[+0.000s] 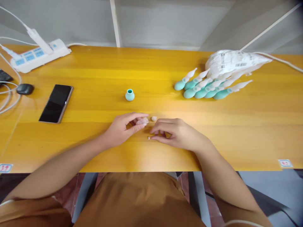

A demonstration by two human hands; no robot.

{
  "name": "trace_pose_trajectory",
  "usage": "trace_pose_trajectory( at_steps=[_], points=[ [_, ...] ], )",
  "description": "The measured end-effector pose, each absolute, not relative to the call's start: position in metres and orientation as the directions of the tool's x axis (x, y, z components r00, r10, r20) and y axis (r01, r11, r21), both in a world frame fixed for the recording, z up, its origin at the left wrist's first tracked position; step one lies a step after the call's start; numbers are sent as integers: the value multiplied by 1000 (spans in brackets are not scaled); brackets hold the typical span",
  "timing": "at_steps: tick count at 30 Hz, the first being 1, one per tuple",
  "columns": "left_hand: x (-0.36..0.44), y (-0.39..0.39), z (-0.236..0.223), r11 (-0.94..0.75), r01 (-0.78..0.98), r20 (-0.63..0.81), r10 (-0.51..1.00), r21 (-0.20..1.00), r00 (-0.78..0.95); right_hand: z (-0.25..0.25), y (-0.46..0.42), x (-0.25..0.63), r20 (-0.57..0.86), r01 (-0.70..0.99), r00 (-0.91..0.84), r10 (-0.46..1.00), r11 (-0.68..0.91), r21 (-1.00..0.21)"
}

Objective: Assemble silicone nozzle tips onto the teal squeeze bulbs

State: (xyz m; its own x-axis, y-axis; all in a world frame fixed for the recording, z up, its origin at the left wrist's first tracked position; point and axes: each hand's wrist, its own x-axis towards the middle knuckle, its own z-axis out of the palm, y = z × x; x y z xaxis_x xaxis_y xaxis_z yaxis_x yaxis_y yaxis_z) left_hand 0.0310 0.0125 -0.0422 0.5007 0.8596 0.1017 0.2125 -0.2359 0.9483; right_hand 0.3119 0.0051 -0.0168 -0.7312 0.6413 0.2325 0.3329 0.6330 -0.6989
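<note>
My left hand [121,129] is closed around a small translucent whitish plastic piece [142,121], held between thumb and fingers. To its right, my right hand [175,132] hovers low over the table, its fingers curled but apart. A tiny pale bit [149,137] is at the tip of the right thumb; it looks loose rather than gripped. Between the hands, just beyond the right fingers, lies a small whitish round piece [154,118]. Farther back stands a mint-green rubber bulb [130,95] with its open neck facing up.
Several mint-green bulbs with translucent nozzles [201,93] lie in rows at right, before a white plastic bag [227,61]. At left are a phone [56,104], a black mouse [25,89] and a power strip [41,55] with cables. The wooden table [94,69] meets a grey partition.
</note>
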Motion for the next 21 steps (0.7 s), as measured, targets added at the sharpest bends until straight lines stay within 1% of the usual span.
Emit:
trace_pose_trajectory(
  at_steps=[2, 4, 7, 11, 13, 16, 18, 21],
  points=[
    [32, 13, -41, -196, 214, 70, 871, 957, 487, -19, 6, 311, 147, 330, -794, 590, 622, -710],
    [33, 12, -41, -119, 167, 24, 875, 979, 484, -22, 6, 309, 102, 330, -828, 552, 625, -707],
    [34, 13, -40, -30, 81, -14, 870, 996, 493, -25, 7, 305, 92, 335, -842, 531, 649, -683],
    [34, 15, -40, 10, 40, -28, 869, 999, 494, -27, 6, 302, 97, 357, -834, 543, 666, -655],
    [34, 15, -40, 24, 35, -39, 866, 999, 498, -28, 6, 302, 125, 356, -811, 571, 653, -668],
    [35, 15, -40, 35, 35, -48, 863, 999, 504, -28, 5, 302, 234, 314, -740, 631, 631, -709],
    [36, 14, -40, 42, 38, -55, 857, 998, 512, -27, 4, 302, 295, 274, -666, 685, 593, -757],
    [36, 14, -39, 53, 32, -62, 850, 998, 523, -26, 2, 301, 322, 209, -547, 772, 499, -841]
  ],
)
